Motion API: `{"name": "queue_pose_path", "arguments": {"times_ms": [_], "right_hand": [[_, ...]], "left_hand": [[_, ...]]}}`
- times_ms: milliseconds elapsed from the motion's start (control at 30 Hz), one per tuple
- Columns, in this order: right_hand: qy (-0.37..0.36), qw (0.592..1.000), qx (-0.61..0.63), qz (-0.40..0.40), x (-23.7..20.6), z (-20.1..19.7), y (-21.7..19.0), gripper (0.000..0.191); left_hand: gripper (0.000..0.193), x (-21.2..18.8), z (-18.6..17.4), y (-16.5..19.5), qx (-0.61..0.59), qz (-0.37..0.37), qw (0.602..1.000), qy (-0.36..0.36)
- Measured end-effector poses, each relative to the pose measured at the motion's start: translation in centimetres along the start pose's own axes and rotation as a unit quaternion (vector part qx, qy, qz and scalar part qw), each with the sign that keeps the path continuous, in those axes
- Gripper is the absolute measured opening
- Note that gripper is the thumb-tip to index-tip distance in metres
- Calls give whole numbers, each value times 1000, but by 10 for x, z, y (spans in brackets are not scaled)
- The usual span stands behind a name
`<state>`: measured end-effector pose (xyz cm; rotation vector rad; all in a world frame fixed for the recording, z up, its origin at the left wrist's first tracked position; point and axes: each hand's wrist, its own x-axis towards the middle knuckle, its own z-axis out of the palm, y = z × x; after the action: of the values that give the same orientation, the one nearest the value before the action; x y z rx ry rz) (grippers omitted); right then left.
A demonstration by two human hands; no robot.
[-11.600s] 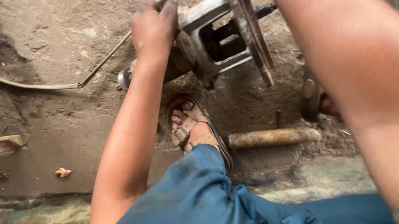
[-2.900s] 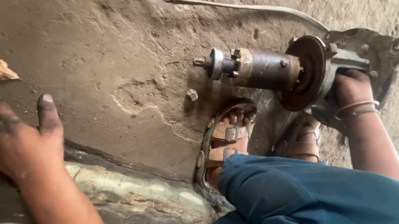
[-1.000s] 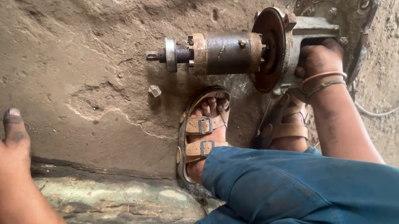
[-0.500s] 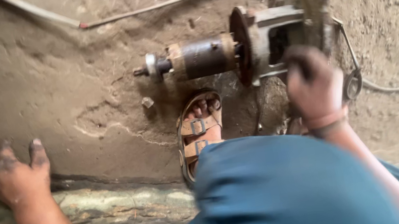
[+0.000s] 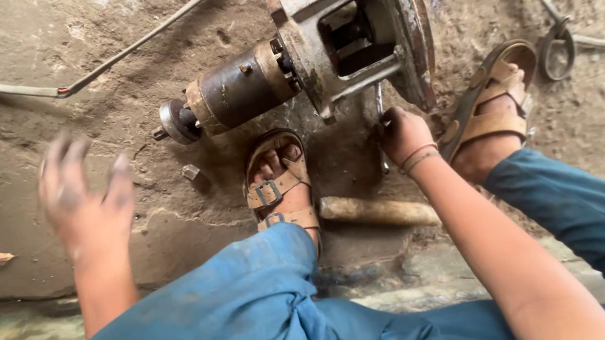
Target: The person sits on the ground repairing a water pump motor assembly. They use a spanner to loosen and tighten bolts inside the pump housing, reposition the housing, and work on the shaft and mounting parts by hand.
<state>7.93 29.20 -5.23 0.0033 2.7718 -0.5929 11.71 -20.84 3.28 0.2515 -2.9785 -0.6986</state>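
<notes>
Two hands in view: right hand (image 5: 403, 135) grips a thin metal tool (image 5: 379, 128) just near of the rusty cylindrical motor assembly (image 5: 317, 52); left hand (image 5: 85, 196) spread wide, blurred, empty.

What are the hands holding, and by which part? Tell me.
The left hand is open, blurred, holding nothing. The right hand is closed at the thin metal tool beneath the motor assembly; the exact grip cannot be told.

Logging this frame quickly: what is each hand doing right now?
Left hand: open, fingers spread, blurred, holding nothing.
Right hand: closed by the motor assembly; a grip on something cannot be told.
</notes>
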Motion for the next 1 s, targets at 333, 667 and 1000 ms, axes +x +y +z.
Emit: {"name": "queue_pose_path", "arguments": {"times_ms": [333,667,1000], "right_hand": [[-360,876,315,61,-37,-107,-68,19],[115,965,164,-170,-4,-162,-160,23],[216,883,417,8,6,-92,-172,28]], "left_hand": [[54,126,-1,184,-132,198,956,-170],[52,148,51,209,-195,220,943,-153],[36,176,124,206,-275,187,924,-190]]}}
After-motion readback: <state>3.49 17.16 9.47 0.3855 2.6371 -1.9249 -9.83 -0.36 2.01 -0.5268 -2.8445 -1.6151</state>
